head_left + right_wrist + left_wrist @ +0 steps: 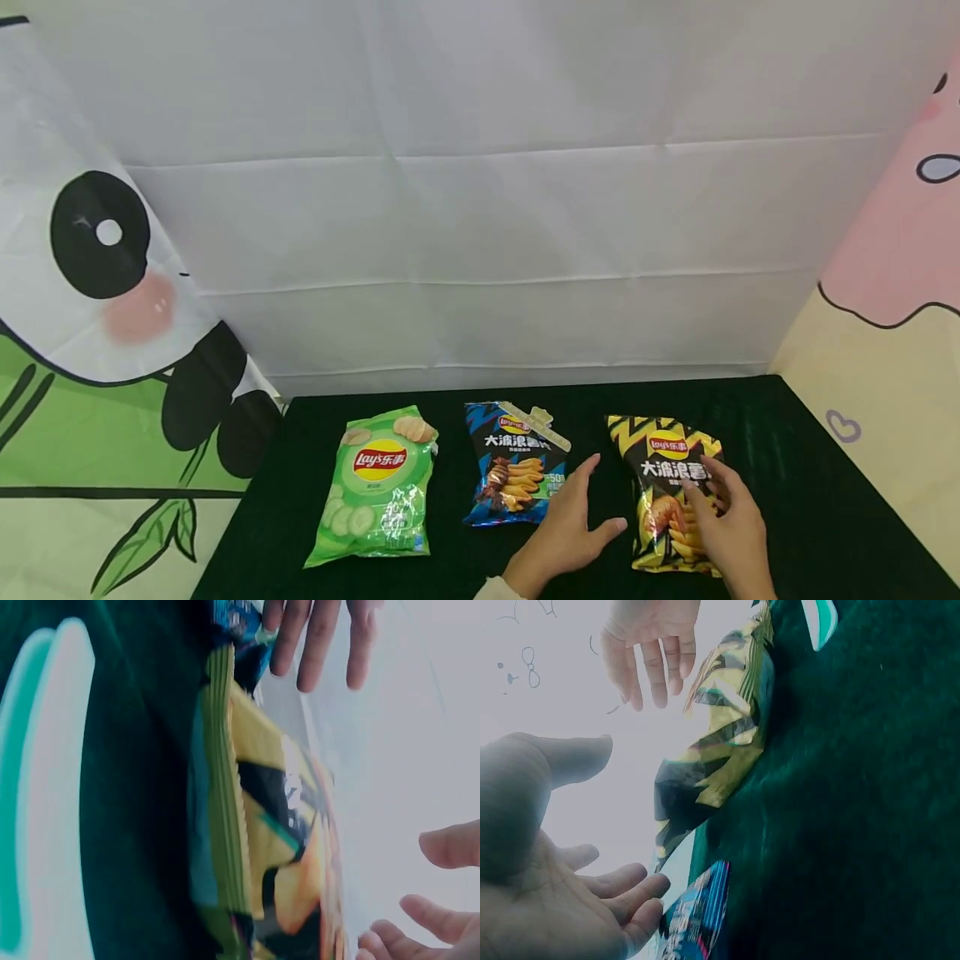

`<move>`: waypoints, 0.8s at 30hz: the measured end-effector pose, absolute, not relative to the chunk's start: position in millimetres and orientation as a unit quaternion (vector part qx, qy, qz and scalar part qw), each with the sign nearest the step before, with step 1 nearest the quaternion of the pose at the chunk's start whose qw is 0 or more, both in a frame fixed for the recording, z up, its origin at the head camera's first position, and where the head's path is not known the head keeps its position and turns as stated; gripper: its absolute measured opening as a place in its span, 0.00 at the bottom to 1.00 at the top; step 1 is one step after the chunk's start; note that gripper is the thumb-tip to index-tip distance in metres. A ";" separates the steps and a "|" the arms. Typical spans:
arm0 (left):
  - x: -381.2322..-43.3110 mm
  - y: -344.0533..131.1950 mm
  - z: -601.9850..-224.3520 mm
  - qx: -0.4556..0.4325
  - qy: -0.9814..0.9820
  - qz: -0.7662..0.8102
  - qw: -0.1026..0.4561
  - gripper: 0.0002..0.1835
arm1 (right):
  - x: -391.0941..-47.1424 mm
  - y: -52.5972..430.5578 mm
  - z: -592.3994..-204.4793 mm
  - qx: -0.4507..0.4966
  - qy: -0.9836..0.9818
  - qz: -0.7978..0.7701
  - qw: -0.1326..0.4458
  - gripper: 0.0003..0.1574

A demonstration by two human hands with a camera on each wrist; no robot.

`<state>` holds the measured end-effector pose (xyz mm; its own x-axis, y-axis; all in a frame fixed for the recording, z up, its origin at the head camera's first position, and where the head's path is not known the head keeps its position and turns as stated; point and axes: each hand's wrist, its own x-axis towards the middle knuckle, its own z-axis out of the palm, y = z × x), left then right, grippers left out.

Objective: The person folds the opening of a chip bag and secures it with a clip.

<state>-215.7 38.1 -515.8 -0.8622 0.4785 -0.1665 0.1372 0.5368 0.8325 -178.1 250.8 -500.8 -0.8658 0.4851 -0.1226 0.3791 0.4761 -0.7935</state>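
My right hand [727, 521] hovers over the right side of a black-and-yellow chip bag [667, 508], fingers spread and loosely bent. In the right wrist view those fingers [435, 922] stand beside the bag with a gap showing. My left hand [562, 529], thumb apart from the fingers, is between that bag and a blue-and-black chip bag [513, 471], overlapping the blue bag's lower right corner in the head view. A pale bag clip [536, 425] lies across the blue bag's top right corner. Neither hand holds anything.
A green chip bag [382, 492] lies on the left of the dark green tablecloth [450, 567]. A long white-and-teal object [52, 787] is on the cloth near the yellow bag's bottom end. A white cloth backdrop [480, 250] rises behind, with printed cartoon panels at both sides.
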 end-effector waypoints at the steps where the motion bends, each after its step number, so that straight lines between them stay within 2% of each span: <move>1: -215.2 40.6 -516.5 0.176 0.852 0.452 0.198 0.42 | -177.5 252.7 -501.4 -0.256 -0.856 0.445 0.063 0.37; 6: -213.5 52.8 -516.6 0.170 0.837 0.475 0.213 0.43 | -177.3 262.3 -505.3 -0.275 -0.850 0.444 0.075 0.38; 14: -205.5 73.4 -521.0 0.151 0.822 0.490 0.247 0.44 | -174.4 276.7 -514.3 -0.314 -0.849 0.424 0.042 0.46; 17: -202.3 79.0 -524.1 0.122 0.831 0.477 0.259 0.45 | -171.8 279.9 -518.9 -0.304 -0.853 0.424 0.007 0.50; 21: -200.7 84.1 -527.3 0.096 0.833 0.473 0.270 0.46 | -170.7 284.8 -521.9 -0.285 -0.856 0.427 -0.060 0.64; 24: -200.9 87.2 -530.4 0.089 0.821 0.492 0.276 0.45 | -170.6 286.3 -523.8 -0.283 -0.854 0.428 -0.089 0.70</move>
<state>-200.9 87.2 -530.4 -0.8319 0.4171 -0.3661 -0.1257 0.5009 0.8564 -170.6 286.3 -523.8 -0.8242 0.4073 -0.3935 0.5590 0.4737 -0.6805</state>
